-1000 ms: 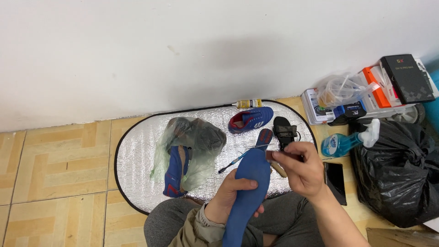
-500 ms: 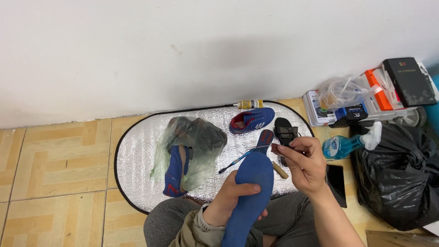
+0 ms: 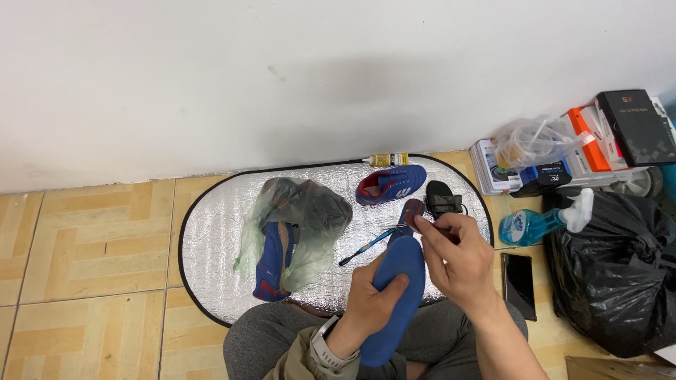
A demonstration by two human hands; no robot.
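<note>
Down low at centre of the head view: left hand [image 3: 370,295] wrapped around a blue insole [image 3: 396,299], thumb pressed across its upper face, fingers curled behind, holding it slanted from the lap up toward the silver mat [image 3: 211,232]. Just to the right, right hand [image 3: 458,257] partly closed, thumb and forefinger pinched on something small and dark at the insole's top end; too small to tell what. Remaining fingers loosely bent.

Beyond the hands, on the mat: a second blue insole tip [image 3: 412,210] right above the pinch, a thin blue tool [image 3: 370,244] lying slantwise just left of it, a black pad [image 3: 443,199] to the upper right, a blue shoe [image 3: 391,184] near the mat's top edge, a small yellow bottle [image 3: 387,160] against the wall. Left of centre, another blue shoe [image 3: 271,260] half inside a clear plastic bag [image 3: 299,218].

At right of the frame, off the mat: a dark phone [image 3: 520,274] on the tiles, a blue spray bottle [image 3: 531,225], a black rubbish bag [image 3: 620,274], stacked boxes [image 3: 598,144] in the upper right.
</note>
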